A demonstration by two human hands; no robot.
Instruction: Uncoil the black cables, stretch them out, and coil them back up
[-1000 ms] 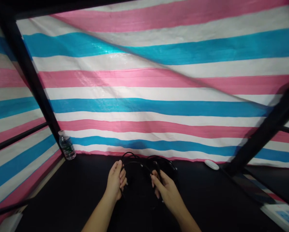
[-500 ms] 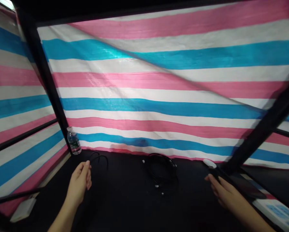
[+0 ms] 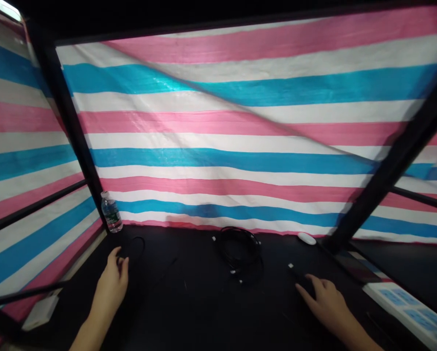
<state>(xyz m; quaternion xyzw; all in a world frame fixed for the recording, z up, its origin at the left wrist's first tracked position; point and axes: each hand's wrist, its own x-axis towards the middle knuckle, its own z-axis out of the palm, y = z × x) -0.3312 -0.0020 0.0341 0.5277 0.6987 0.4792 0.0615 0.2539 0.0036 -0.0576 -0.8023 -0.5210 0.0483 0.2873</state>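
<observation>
My left hand is closed, with thumb and forefinger curled round a thin black cable that arcs up beyond the fingertips. A clear water bottle stands just behind it. On the right, my right hand has its thumb and fingers round a dark cable end, whose pale connector points away to the upper left. The dark body between the fingers hardly stands out from the black table. Between the hands lies a coiled black cable with pale plug ends.
A white mouse lies near the back edge of the black table. A white power strip runs along the right side, and a white box-like object sits at left. Black posts and a striped sheet enclose the table.
My right hand has moved down and toward me, away from the mouse, and the pale connector now shows. My left hand has lowered slightly to the left. The view has shifted a little right.
</observation>
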